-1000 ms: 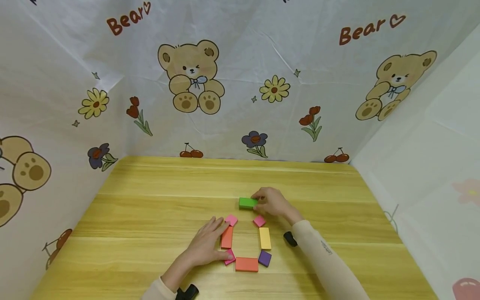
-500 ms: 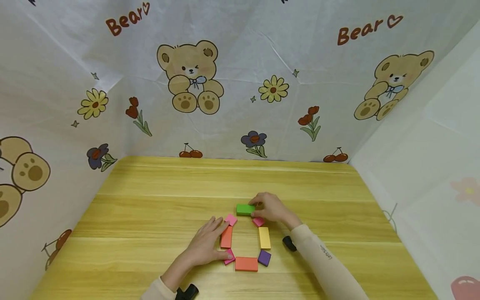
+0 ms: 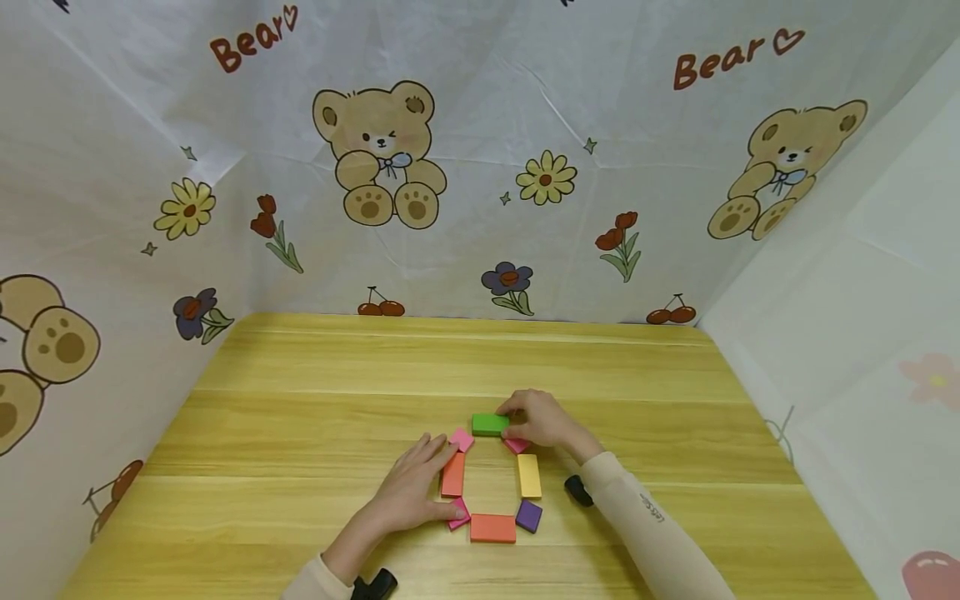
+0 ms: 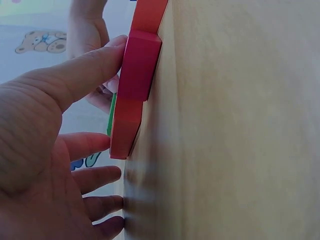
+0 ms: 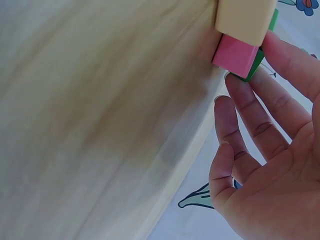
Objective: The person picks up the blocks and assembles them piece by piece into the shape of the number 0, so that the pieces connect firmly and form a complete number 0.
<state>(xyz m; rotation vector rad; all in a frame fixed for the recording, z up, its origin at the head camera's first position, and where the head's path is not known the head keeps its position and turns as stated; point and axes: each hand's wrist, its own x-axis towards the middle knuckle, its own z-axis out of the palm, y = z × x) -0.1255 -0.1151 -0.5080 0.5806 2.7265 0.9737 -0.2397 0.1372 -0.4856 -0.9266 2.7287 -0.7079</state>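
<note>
My right hand [image 3: 542, 418] pinches the right end of a green block [image 3: 489, 425] between thumb and fingers, at the far side of a ring of small blocks. Just below that hand is a pink block [image 3: 516, 446], partly covered. My left hand [image 3: 412, 487] lies along the ring's left side with fingers spread. Its thumb touches a magenta block [image 4: 140, 66], and its index finger reaches the far end of a red-orange block [image 3: 453, 475], by another pink block [image 3: 462, 440].
The ring's right side has a yellow block [image 3: 529, 476] and a purple block [image 3: 528, 516]. A second red-orange block [image 3: 492, 528] forms the near side. All stand on a wooden table [image 3: 315, 417], with a bear-print cloth [image 3: 465, 108] behind.
My right hand has brought the green block toward me and slightly left, up to the ring's far side between the two pink blocks. The left hand has stayed in place.
</note>
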